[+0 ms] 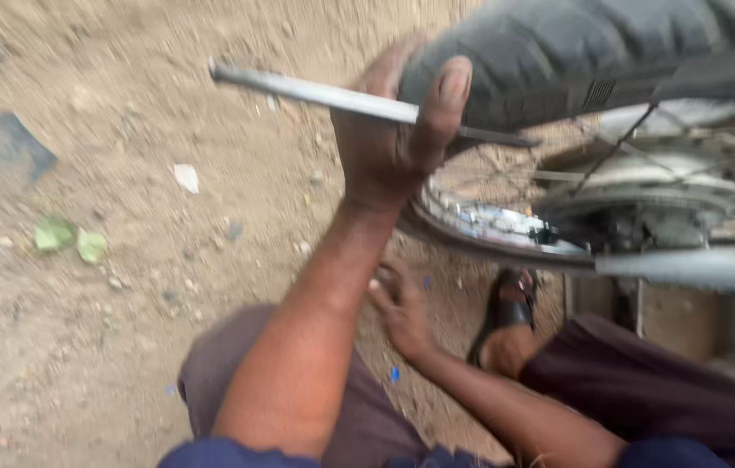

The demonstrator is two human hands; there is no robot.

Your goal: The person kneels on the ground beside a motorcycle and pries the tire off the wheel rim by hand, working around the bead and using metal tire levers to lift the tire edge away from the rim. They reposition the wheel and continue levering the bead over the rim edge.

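So we're crouched right by the black rubber tyre (558, 52) on its shiny spoked metal wheel rim (489, 227), and that tyre is our landmark for everything else. Our left hand (389, 143) is wrapped around the tyre's near edge, thumb up over the tread, and it's also got a long grey metal lever (333, 97) pinned against the rubber. The lever sticks out to the left of the tyre over the dirt, and its thin end runs on under the tyre's sidewall.

Our right hand (398, 308) is down below the rim, close to the sandy dirt ground (124, 347). It's blurry, so we honestly can't tell if it's gripping anything or just resting there with fingers loosely curled.

Below the tyre and a bit right, a foot in a black sandal (510, 316) sits on the ground. Well left of the tyre there's some litter: a flat dark grey scrap (16, 147), a small white scrap (186, 177) and two crumpled green bits (68, 238). No labels readable anywhere; the whole shot's pretty smeared.
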